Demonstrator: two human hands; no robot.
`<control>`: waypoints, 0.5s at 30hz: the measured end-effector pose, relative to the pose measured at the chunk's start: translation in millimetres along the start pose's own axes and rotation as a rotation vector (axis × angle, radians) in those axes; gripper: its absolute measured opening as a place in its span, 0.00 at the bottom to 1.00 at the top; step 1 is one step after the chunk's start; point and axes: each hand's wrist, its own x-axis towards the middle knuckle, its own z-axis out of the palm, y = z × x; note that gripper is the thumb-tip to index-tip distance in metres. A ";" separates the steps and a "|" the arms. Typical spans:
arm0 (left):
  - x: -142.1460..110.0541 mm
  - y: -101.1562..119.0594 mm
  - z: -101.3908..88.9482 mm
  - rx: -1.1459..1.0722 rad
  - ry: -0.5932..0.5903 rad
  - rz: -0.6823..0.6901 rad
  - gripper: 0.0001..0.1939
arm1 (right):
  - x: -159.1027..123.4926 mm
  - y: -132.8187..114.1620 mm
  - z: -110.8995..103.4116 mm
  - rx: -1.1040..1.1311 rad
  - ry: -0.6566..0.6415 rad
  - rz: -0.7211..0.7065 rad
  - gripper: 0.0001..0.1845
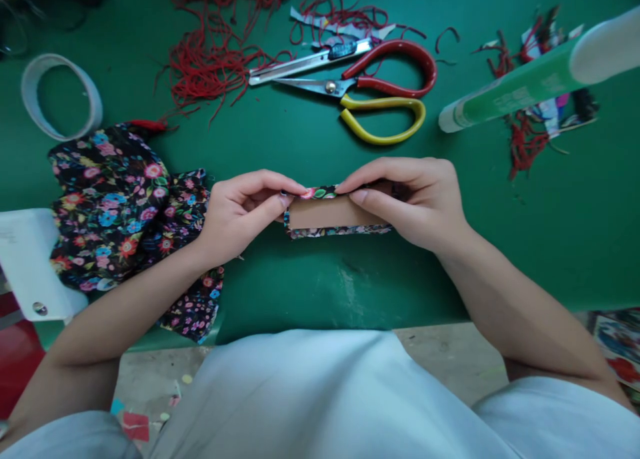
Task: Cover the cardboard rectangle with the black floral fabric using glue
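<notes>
Between my hands is a brown cardboard strip (pixel 325 213) with black floral fabric (pixel 327 192) folded over its edges. My left hand (pixel 245 209) pinches the fabric at the strip's upper left corner, thumb and forefinger closed. At the upper edge, further right, my right hand (pixel 415 202) also pinches the folded fabric, its thumb over the cardboard. The right end of the strip is partly hidden behind that hand. Left of my left hand lies a crumpled piece of black floral cloth (pixel 110 205).
Beyond my hands lie red-and-yellow handled scissors (pixel 383 127), a utility knife (pixel 300 65) and tangled red cord (pixel 200 72). A green-and-white glue tube (pixel 520 92) stands at right. At left are a roll of tape (pixel 30 89) and a white box (pixel 30 259).
</notes>
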 end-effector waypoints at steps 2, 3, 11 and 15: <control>0.3 0.9 0.1 -0.017 -0.013 0.001 0.04 | 0.3 0.7 -0.1 0.038 0.008 0.019 0.06; 0.4 1.5 0.2 -0.022 -0.017 -0.006 0.04 | 0.5 1.1 -0.3 0.051 0.014 0.021 0.06; -0.5 1.9 -1.5 -0.035 -0.042 -0.017 0.07 | 2.1 2.0 0.3 0.088 0.029 -0.008 0.07; -0.7 -1.3 -2.0 -0.037 -0.036 -0.038 0.07 | 1.6 2.6 1.6 0.071 0.039 -0.054 0.09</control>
